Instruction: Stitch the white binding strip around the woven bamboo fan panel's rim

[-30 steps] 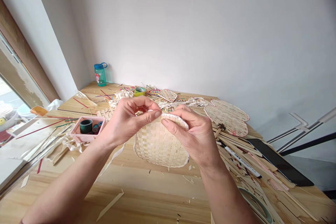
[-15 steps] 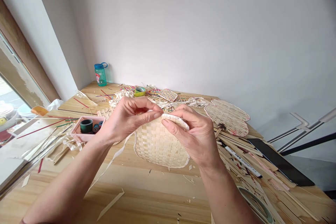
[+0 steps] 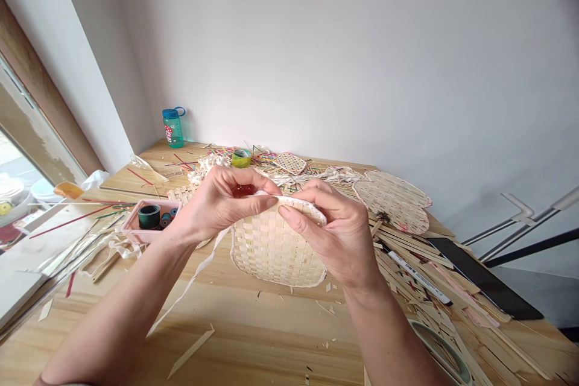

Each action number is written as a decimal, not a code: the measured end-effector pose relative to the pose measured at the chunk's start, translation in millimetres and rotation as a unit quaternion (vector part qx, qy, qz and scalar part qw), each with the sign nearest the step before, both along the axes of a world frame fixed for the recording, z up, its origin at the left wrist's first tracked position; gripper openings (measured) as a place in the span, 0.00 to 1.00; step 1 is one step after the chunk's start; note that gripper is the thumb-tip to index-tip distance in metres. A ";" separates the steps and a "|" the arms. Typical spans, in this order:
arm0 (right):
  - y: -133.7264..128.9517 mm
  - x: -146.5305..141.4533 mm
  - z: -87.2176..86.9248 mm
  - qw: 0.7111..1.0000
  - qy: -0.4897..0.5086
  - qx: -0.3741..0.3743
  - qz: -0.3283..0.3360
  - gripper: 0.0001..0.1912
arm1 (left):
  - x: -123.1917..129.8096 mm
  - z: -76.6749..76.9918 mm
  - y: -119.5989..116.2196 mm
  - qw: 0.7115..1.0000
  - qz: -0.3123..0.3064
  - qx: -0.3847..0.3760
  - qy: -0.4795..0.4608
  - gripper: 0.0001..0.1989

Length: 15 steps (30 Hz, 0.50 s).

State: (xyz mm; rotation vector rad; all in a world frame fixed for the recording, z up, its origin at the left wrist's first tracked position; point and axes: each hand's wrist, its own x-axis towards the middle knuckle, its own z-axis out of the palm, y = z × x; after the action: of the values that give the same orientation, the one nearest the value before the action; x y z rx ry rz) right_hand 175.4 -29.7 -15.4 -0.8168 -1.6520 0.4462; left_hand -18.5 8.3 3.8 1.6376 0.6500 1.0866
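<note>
we hold a woven mat [image 3: 278, 247] up in front of us, over the bare front part of the wooden table [image 3: 253, 332], its face tilted towards us and its rim edged in white. our right hand [image 3: 337, 232] has the upper right edge gripped between the thumb in front and the fingers behind. our left hand [image 3: 226, 199] pinches narrowly at the top edge, just beside the right thumb; we cannot tell whether anything thin sits in that pinch. a white ribbon [image 3: 202, 268] hangs down behind our left forearm. to the left stands a pink box [image 3: 138, 237] with a dark green roll [image 3: 149, 217] and small spools [image 3: 165, 221] in it. at the back, near the wall, we see a blue-lidded bottle [image 3: 174, 131] and a yellow-green tape roll [image 3: 241, 158]. to the right lie a larger woven piece [image 3: 391, 202], a white marker [image 3: 418, 277] among thin wooden strips [image 3: 407, 240], and a long black plate [image 3: 484, 277]
</note>
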 end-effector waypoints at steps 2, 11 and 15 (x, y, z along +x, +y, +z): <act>0.1 0.2 -0.1 1.000 0.002 0.001 0.001 0.07 | 0.4 -0.5 0.2 1.000 -0.001 -0.007 -0.007 0.08; 0.9 2.0 -0.5 1.000 0.002 0.004 0.008 0.07 | 3.9 -0.8 0.4 0.999 0.002 -0.028 -0.016 0.09; 2.1 1.9 -1.5 1.000 0.001 0.004 0.008 0.06 | 3.7 -2.1 1.0 0.999 0.003 -0.029 -0.016 0.10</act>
State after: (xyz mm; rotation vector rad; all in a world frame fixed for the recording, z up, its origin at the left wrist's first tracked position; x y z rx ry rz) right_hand 177.4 -27.5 -16.9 -0.7966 -1.6583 0.4510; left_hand -14.9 9.3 1.7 1.5676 0.6596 1.0857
